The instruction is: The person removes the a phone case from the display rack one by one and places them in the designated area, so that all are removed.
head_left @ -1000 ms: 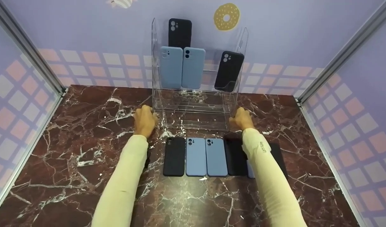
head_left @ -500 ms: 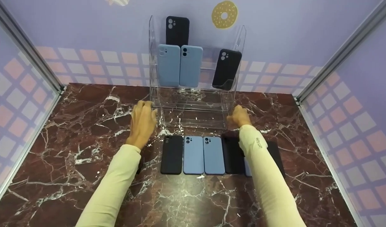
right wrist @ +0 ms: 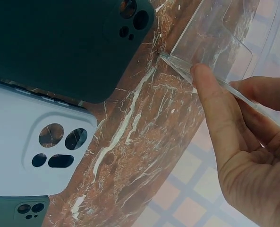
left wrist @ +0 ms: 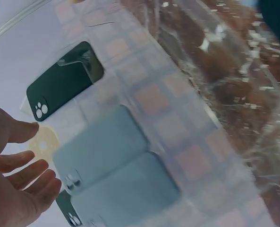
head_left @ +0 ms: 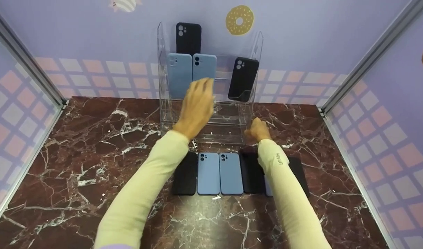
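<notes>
Left hand: the left hand [head_left: 196, 105] is at the centre of the frame, in front of the stand, fingers loosely spread, thumb apart, holding nothing.
Right hand: the right hand [head_left: 258, 130], right of centre, pinches a thin clear edge between thumb and fingers at the stand's lower right side.
Clear stand: the transparent stand [head_left: 164, 74] is at upper centre, against the patterned wall [head_left: 287, 34]. It is probably stiff, light and slippery, and could scratch or crack; its side edges look the best hold.
Cases on the stand: a black case [head_left: 188, 38] at the top; below it, two pale blue cases [head_left: 179, 74] side by side; a tilted black case [head_left: 244, 79] to the right.
Cases on the table: a row of black and blue cases [head_left: 231, 174] lies across lower centre on the marbled table [head_left: 76, 148], partly hidden by the sleeves [head_left: 291, 193].
Case handling: likely light, thin and slightly flexible; best lifted by the long edges.
</notes>
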Action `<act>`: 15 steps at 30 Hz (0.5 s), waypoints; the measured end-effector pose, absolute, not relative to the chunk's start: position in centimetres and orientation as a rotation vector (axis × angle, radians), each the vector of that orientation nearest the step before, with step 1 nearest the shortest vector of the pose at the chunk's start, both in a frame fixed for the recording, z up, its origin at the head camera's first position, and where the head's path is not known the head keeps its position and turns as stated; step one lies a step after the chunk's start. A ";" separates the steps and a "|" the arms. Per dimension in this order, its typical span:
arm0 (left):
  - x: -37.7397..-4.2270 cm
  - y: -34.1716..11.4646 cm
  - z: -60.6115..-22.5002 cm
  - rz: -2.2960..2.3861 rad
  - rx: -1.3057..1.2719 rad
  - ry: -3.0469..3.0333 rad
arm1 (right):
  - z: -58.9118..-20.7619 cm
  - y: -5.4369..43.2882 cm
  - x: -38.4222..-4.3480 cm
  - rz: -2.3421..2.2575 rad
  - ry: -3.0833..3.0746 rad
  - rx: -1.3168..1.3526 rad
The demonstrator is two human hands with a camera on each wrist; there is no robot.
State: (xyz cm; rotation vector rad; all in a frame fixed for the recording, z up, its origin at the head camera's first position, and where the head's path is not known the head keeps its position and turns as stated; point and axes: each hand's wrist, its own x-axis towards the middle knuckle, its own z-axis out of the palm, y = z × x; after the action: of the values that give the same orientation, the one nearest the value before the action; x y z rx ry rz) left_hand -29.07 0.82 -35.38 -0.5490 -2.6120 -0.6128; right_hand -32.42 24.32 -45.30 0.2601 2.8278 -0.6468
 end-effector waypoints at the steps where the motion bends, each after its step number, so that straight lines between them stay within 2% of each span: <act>1: -29.5 1.4 -35.0 -0.592 -0.558 -2.615 | -45.4 24.3 -32.4 -0.645 2.828 0.260; 15: -34.7 6.4 -32.9 -0.394 -0.576 -2.694 | -45.4 24.3 -32.3 -0.667 2.851 0.290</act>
State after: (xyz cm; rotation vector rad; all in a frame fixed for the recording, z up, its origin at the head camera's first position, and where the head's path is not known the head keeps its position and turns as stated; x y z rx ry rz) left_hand -34.68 6.40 -32.95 -0.5763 -2.6943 -0.3941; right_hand -32.27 24.28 -45.43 0.2903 2.8508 -0.6674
